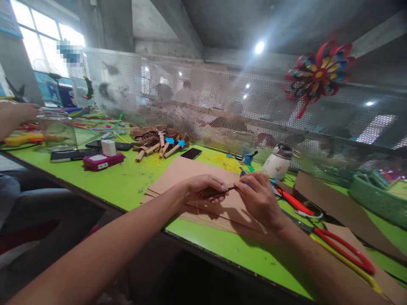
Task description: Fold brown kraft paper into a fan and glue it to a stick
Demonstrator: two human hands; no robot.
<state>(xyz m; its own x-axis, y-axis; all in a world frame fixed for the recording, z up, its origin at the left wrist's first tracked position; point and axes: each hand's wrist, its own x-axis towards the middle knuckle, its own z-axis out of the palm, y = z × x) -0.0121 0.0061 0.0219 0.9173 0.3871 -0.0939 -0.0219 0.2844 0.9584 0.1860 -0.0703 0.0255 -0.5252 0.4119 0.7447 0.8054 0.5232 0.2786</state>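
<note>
Above a stack of tan paper sheets [178,176], my left hand [203,186] is closed around a narrow dark-brown piece [212,193], which looks like folded or rolled paper. A thin yellow thread [197,206] loops down from it. My right hand [259,199] pinches the far end of the same brown piece, its fingertips close to my left thumb. Something dark blue [243,173] shows at the right fingers; whether it is held or lies behind them I cannot tell.
Scissors [343,250] and a red-handled tool [294,201] lie at right, near a green basket [378,199]. Behind are a white jar [278,163], a phone [191,153] and brown paper figures [159,144]. At left are a purple box [103,161], a glass jar [59,131] and another person's hand [17,116].
</note>
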